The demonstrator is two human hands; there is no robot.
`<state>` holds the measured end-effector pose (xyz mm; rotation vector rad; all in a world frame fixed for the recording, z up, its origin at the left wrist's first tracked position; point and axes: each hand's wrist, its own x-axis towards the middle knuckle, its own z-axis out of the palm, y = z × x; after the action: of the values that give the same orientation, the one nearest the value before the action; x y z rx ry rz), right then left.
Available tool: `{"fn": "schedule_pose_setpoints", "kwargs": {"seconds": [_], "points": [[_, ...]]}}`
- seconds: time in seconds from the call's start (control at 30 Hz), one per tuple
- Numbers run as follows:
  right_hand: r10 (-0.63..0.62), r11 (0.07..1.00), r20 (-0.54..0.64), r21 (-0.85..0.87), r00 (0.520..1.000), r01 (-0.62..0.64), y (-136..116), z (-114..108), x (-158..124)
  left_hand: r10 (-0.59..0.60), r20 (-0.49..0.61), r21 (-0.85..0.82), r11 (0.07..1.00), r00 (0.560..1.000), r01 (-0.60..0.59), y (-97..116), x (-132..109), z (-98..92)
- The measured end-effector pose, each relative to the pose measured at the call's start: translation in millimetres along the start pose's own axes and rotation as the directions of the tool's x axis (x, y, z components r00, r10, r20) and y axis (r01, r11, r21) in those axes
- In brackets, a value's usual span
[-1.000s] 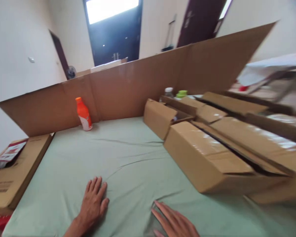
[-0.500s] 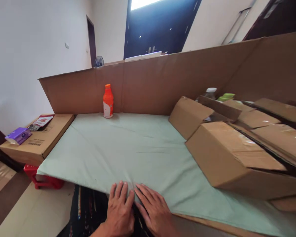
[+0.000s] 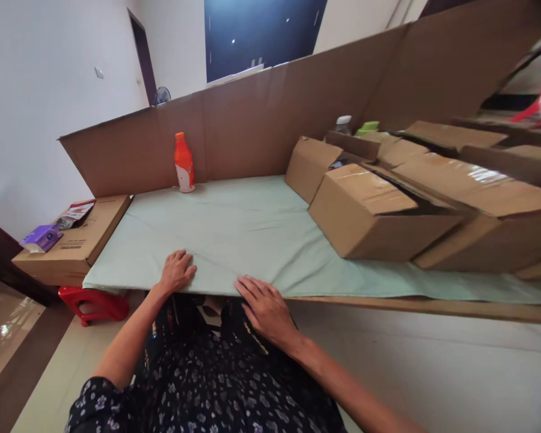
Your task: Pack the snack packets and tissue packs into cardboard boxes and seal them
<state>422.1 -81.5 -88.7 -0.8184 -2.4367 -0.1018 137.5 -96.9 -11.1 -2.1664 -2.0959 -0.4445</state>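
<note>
My left hand (image 3: 177, 272) rests on the front edge of the table's pale green cloth (image 3: 220, 222), palm down, holding nothing. To its right, my right hand (image 3: 265, 304) lies over the same edge with its fingers stretched onto the cloth; it is empty too. Beyond both hands, an orange bottle (image 3: 184, 163) with a white lower part stands upright near the back of the cloth. An open cardboard box (image 3: 360, 222) sits to the right of my right hand, apart from it.
More open cardboard boxes (image 3: 487, 228) fill the table's right side, with a white-lidded jar (image 3: 343, 124) behind them. A tall cardboard panel (image 3: 252, 132) borders the back. At left, a flat carton (image 3: 103, 225) bears a purple tissue pack (image 3: 41, 238), above a red stool (image 3: 94, 305).
My hands, side by side before, are now apart, the left one shifted leftward. The view has tilted down and turned right, showing more of my lap and the boxes.
</note>
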Motion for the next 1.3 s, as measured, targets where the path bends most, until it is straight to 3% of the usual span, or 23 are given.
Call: {"fn": "schedule_pose_setpoints", "kwargs": {"seconds": [0.17, 0.33, 0.47, 0.53, 0.6, 0.8, 1.0, 1.17, 1.3], "points": [[0.016, 1.0, 0.07, 0.003, 0.997, -0.016, -3, -4, 6, 0.067, 0.0, 0.029, 0.997, 0.998, -0.067, 4, -24, 2.0], [0.001, 1.0, 0.149, -0.01, 0.989, 0.0, -6, -12, 13, 0.154, -0.077, 0.031, 0.988, 0.985, -0.152, 29, -68, 4.6], [0.005, 1.0, 0.185, -0.026, 0.983, 0.0, -13, -15, 16, 0.319, -0.096, 0.024, 0.948, 0.943, -0.319, 55, -124, 25.7], [0.02, 0.999, 0.19, -0.038, 0.982, -0.013, -17, -14, 17, 0.393, -0.083, 0.019, 0.919, 0.916, -0.393, 57, -147, 41.4], [0.035, 0.998, 0.194, -0.05, 0.98, -0.026, -21, -13, 17, 0.386, -0.095, 0.022, 0.922, 0.917, -0.386, 51, -160, 56.2], [0.03, 0.999, 0.219, -0.037, 0.975, -0.023, -20, -11, 19, 0.211, -0.084, 0.01, 0.977, 0.974, -0.211, 21, -153, 84.9], [0.018, 1.0, 0.197, -0.022, 0.98, -0.014, -19, -9, 16, 0.096, -0.082, -0.009, 0.995, 0.992, -0.097, 17, -154, 92.6], [0.025, 1.0, 0.187, -0.022, 0.982, -0.021, -23, -9, 14, 0.068, -0.168, -0.016, 0.997, 0.983, -0.072, 26, -156, 79.0], [0.052, 0.999, 0.19, 0.0, 0.98, -0.053, -16, -14, 22, 0.005, -0.27, 0.025, 1.0, 0.963, 0.002, 19, -131, 39.5]]}}
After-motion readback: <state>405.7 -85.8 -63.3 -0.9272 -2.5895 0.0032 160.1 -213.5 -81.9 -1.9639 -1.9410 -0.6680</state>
